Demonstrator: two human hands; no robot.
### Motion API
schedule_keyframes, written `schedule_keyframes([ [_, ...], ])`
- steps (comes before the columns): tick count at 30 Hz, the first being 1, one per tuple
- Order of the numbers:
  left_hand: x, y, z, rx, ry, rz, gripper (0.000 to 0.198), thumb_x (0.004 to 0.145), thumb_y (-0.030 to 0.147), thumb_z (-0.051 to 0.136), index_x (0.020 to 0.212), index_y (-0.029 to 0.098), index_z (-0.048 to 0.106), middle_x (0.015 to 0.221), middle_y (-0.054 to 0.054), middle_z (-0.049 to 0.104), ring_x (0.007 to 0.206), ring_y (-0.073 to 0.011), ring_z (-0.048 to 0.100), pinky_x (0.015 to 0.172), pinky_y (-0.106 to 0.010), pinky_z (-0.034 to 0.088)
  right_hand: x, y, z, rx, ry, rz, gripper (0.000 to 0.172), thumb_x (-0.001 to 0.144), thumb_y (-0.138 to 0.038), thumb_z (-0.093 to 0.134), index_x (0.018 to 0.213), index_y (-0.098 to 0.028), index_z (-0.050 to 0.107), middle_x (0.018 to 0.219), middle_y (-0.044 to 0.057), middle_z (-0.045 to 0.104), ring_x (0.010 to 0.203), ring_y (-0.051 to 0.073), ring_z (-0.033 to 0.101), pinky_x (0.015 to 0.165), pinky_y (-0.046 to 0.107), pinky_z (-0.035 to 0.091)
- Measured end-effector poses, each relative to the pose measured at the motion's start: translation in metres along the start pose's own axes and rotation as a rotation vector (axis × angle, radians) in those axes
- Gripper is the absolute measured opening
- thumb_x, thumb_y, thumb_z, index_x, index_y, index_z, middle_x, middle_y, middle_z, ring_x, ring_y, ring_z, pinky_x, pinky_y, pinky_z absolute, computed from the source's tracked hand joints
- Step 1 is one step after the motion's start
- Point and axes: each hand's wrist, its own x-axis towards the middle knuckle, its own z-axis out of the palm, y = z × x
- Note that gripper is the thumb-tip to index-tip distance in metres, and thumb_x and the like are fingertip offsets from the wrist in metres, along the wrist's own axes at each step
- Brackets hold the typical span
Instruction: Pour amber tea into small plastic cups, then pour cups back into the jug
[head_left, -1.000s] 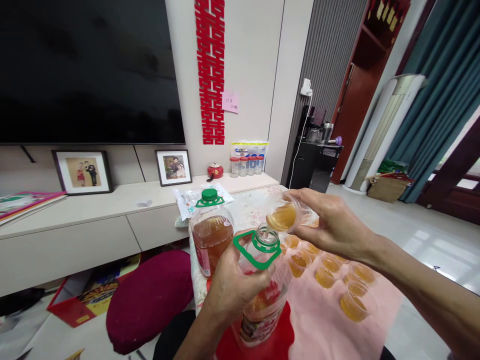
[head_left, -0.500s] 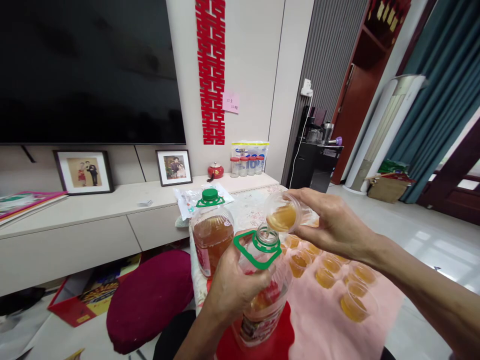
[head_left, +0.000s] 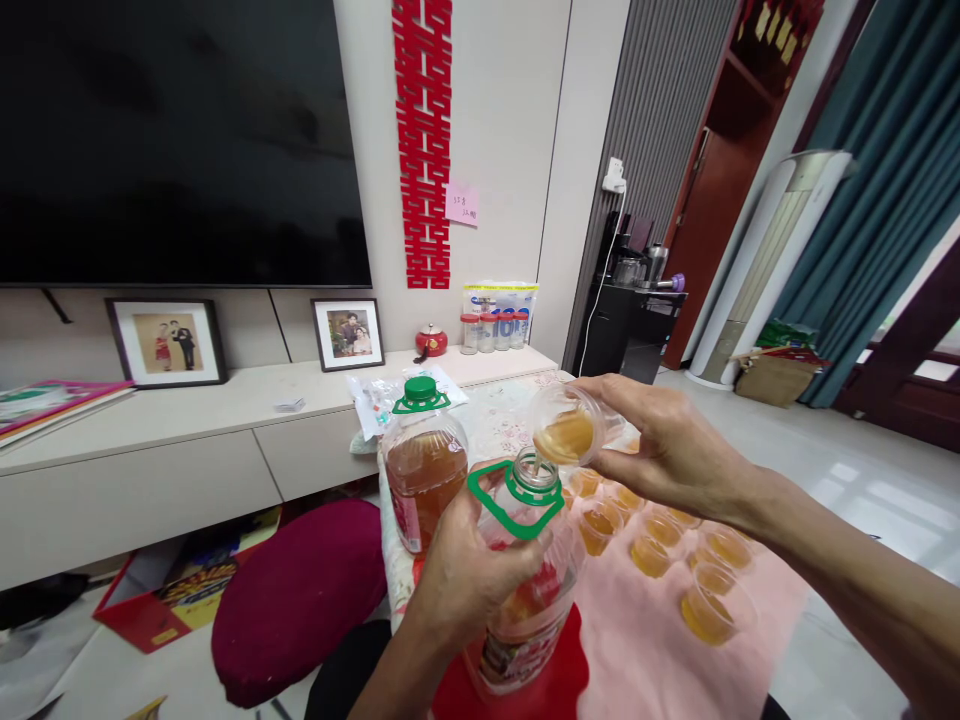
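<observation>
My left hand (head_left: 480,570) is wrapped round the upper part of a clear plastic bottle (head_left: 525,625) with a green handle ring and an uncapped neck. Some amber liquid shows inside it. In my right hand (head_left: 645,440) a clear plastic cup (head_left: 568,428) is tilted over the bottle's mouth, amber liquid inside and a thin stream at its lip. Several similar cups of amber liquid (head_left: 705,610) stand on the pink cloth (head_left: 637,650) to the right. A second bottle (head_left: 426,470), green-capped and holding amber liquid, stands at the left.
A red mat (head_left: 559,685) lies under the held bottle. Behind the table, a white cabinet (head_left: 187,430) carries framed photos, a red pot (head_left: 430,342) and several red-lidded jars. A dark red round stool (head_left: 300,600) is at the left.
</observation>
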Motion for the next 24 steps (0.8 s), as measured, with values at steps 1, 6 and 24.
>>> schedule_keyframes([
  [1,0.0001,-0.0003,-0.0001,-0.001,-0.004,-0.001,0.062,0.075,0.033,0.084,0.130,0.015,0.061,0.140,-0.016,0.075,0.129,-0.0309,0.073,0.121,-0.047,0.054,0.0002,-0.0001,-0.0003,-0.002,0.000,-0.003,0.039,0.095,-0.024,0.069,0.132,-0.011,0.065,0.121,0.014,0.083,0.102,0.023,0.081,0.076,0.033,0.065],
  [6,0.0005,-0.0033,-0.0004,0.005,-0.013,0.017,0.056,0.078,0.031,0.082,0.129,0.016,0.064,0.140,-0.014,0.075,0.128,-0.0297,0.073,0.121,-0.048,0.054,0.0015,-0.0004,-0.0017,-0.004,-0.003,-0.015,0.036,0.096,-0.024,0.067,0.130,-0.013,0.065,0.119,0.014,0.083,0.101,0.022,0.081,0.079,0.033,0.065],
  [24,0.0003,-0.0035,0.0004,-0.010,-0.008,0.021,0.058,0.078,0.031,0.084,0.130,0.016,0.062,0.140,-0.015,0.075,0.129,-0.0297,0.073,0.123,-0.049,0.054,0.0044,-0.0023,-0.0085,-0.046,-0.065,0.015,0.043,0.096,-0.027,0.063,0.138,-0.021,0.066,0.129,0.015,0.081,0.104,0.027,0.080,0.086,0.042,0.066],
])
